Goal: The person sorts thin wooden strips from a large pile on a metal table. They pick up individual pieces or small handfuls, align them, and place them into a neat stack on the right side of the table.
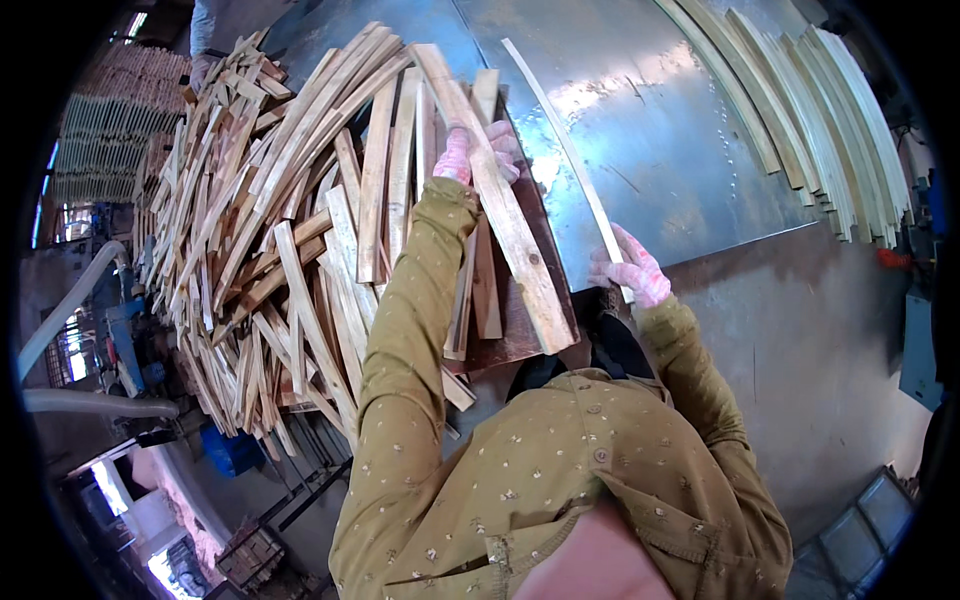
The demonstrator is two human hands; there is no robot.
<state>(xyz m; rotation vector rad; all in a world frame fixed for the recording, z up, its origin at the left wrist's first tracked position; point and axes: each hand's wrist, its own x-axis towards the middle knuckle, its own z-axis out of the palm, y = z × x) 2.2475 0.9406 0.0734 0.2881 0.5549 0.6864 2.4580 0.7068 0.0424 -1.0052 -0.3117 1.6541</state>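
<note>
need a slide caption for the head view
Gloved left hand grips a wood slat from the pile; right hand holds a thin strip on the metal table.

Head cam, one view: looks steeply down, close over metal table [680, 150].

Metal-topped bench [680, 150] ahead. On its left half, a large loose heap of wooden slats [270, 220], spilling over the near edge. Left hand [470, 150] on a long plank [500, 200] lying across the heap's right side, running from far to near. Just right of it, a thin strip [570, 160] lying on the bench, its near end under the right hand [630, 270] at the bench's front edge. At far right, well apart, a neat row of strips [820, 110] laid side by side. Below left of the bench, hoses [70, 300] and a small crate [250, 555] on the floor.
</note>
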